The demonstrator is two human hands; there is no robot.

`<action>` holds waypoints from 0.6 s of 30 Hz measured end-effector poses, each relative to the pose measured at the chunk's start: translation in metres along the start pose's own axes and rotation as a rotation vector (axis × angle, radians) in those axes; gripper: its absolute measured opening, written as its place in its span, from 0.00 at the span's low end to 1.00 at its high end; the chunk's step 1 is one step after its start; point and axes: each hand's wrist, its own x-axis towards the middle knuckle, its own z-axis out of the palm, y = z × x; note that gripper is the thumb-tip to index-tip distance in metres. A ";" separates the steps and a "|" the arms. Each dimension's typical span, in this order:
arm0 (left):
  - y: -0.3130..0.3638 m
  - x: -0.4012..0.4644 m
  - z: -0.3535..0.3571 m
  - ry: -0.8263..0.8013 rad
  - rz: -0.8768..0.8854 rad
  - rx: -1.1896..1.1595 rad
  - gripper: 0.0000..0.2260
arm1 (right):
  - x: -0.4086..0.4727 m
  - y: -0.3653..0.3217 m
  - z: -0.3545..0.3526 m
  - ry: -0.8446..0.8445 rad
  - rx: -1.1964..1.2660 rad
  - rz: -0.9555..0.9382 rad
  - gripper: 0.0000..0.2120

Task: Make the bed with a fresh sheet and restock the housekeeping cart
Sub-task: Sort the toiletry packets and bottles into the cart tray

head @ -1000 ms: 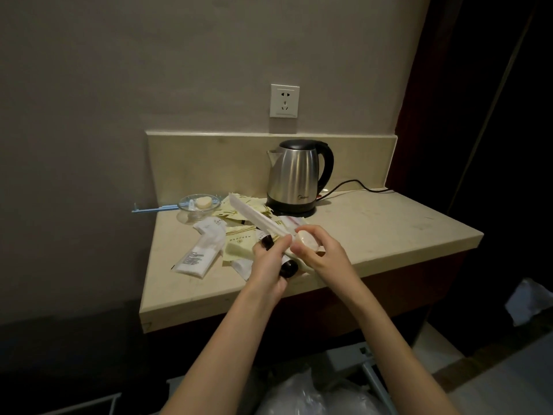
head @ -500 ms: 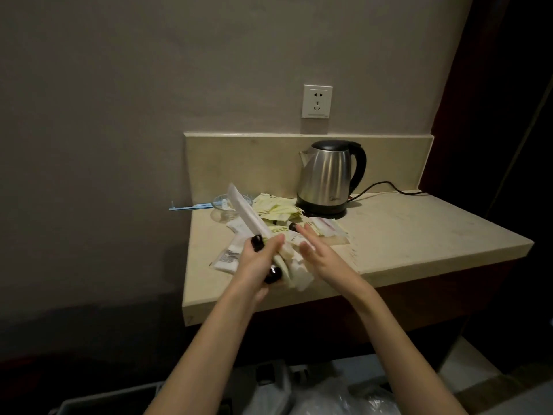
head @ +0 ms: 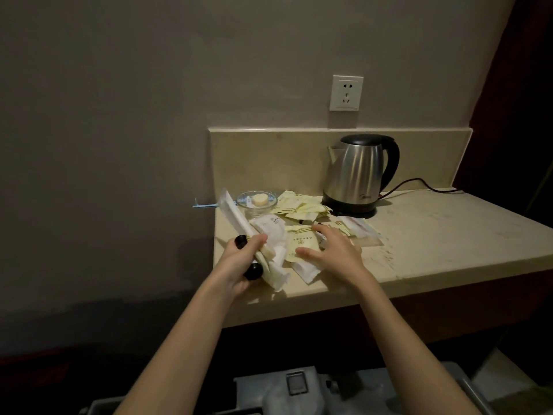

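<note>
Left hand (head: 239,259) is clamped on a bundle of amenities: long white sachets (head: 236,223) sticking up toward 11 o'clock and two small bottles with black caps (head: 253,271), held at the worktop's (head: 434,244) near-left corner. Right hand (head: 332,250) lies flat with fingers spread on the yellow packets (head: 302,242), grip apart, nothing pinched.

Risk: the left bundle looks overfull; a bottle could slip out past the edge and drop to the floor. The thin packets overlap, so scooping them one-handed may scatter some or push them toward the electric kettle (head: 359,172) at 1 o'clock.

Worktop is beige stone with a low backsplash. Glass dish (head: 257,202) with a soap piece sits at 11 o'clock of the pile. Wall socket (head: 346,92) above, grey wall, dark curtain right. Grey cart (head: 299,387) edge shows at 6 o'clock, below.
</note>
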 end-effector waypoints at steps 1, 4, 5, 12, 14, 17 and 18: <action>0.000 0.000 0.003 -0.007 -0.007 -0.014 0.22 | -0.001 0.000 -0.001 0.007 -0.014 0.004 0.37; -0.005 0.002 0.009 -0.009 -0.010 -0.040 0.22 | -0.005 -0.004 -0.007 -0.027 0.061 -0.022 0.31; -0.007 0.002 0.011 -0.003 -0.012 -0.055 0.21 | -0.007 -0.006 -0.010 -0.052 0.111 -0.042 0.30; -0.014 -0.001 0.016 -0.019 -0.051 -0.163 0.18 | 0.002 -0.027 -0.013 -0.168 0.226 -0.053 0.26; -0.013 -0.003 0.016 -0.017 -0.070 -0.190 0.17 | 0.009 -0.032 -0.010 -0.179 0.192 -0.013 0.28; -0.011 -0.007 0.014 -0.035 -0.088 -0.208 0.16 | 0.013 -0.034 -0.005 -0.220 0.229 0.023 0.31; -0.010 -0.008 0.014 -0.039 -0.093 -0.215 0.17 | 0.012 -0.033 -0.005 -0.235 0.259 0.021 0.30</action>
